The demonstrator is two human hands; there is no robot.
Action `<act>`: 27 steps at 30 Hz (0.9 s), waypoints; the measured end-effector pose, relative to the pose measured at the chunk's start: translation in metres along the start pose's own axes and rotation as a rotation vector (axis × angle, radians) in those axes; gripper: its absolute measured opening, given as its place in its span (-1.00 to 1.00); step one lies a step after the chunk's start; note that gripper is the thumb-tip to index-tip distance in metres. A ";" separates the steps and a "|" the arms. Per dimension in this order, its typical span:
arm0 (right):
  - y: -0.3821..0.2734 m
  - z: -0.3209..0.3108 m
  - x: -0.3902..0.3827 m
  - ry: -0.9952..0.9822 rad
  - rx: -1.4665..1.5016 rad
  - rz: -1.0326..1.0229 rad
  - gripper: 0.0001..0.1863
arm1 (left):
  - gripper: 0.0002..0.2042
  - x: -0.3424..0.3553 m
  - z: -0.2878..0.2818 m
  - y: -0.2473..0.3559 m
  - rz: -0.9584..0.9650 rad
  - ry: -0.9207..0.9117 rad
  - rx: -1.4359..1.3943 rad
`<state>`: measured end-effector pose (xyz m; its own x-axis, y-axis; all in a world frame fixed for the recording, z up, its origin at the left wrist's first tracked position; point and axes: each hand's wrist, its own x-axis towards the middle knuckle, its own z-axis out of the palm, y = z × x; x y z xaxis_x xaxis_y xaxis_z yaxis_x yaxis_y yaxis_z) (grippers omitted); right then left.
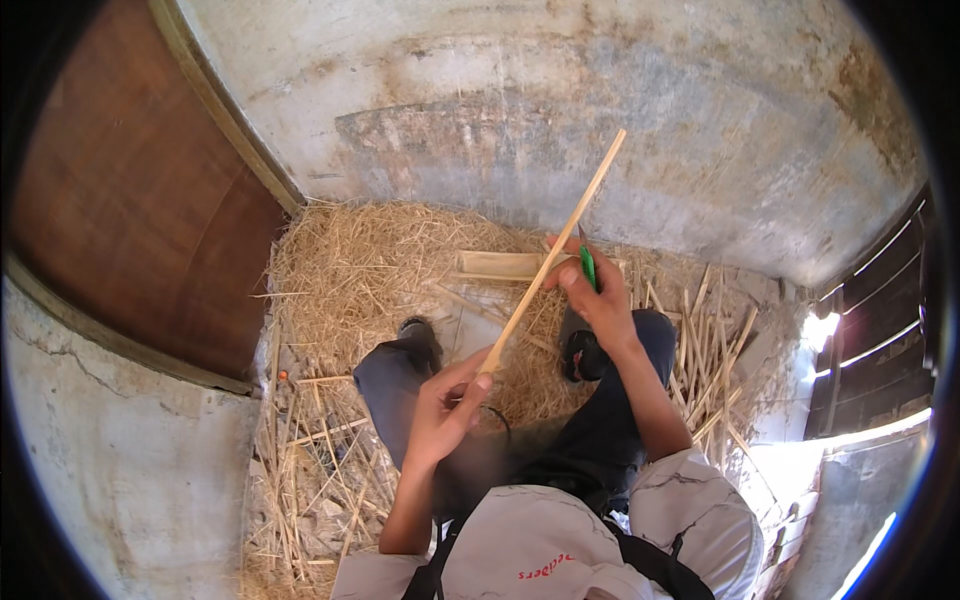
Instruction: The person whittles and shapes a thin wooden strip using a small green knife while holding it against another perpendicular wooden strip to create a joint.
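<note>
Rough rural craft spot, prob. a shed corner: floor covered w/ straw shavings (360,260), split bamboo strips (705,350) piled at right, stained concrete wall (600,90) at far side, wooden door (130,200) at left.

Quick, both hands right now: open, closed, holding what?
Left hand: closed on the lower end of the bamboo strip.
Right hand: closed on a green-handled knife, set against the strip.

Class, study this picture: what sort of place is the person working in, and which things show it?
Probably a rough shed or outbuilding corner used for hand craft: a stained concrete wall, a floor heaped with straw-like shavings, and split bamboo strips lying about, one strip held in both hands.
</note>
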<state>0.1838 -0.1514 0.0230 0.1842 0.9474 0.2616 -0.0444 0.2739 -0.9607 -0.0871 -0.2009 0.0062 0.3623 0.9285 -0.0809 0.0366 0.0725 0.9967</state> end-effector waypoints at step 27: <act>0.002 0.015 -0.027 -0.168 -0.645 -0.579 -0.71 | -0.65 0.032 0.011 0.031 0.127 0.056 -0.014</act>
<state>0.1639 -0.1740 0.0159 -0.1430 0.7144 0.6850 0.5831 0.6200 -0.5249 -0.0645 -0.1733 0.0348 0.3104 0.9495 0.0460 -0.0193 -0.0421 0.9989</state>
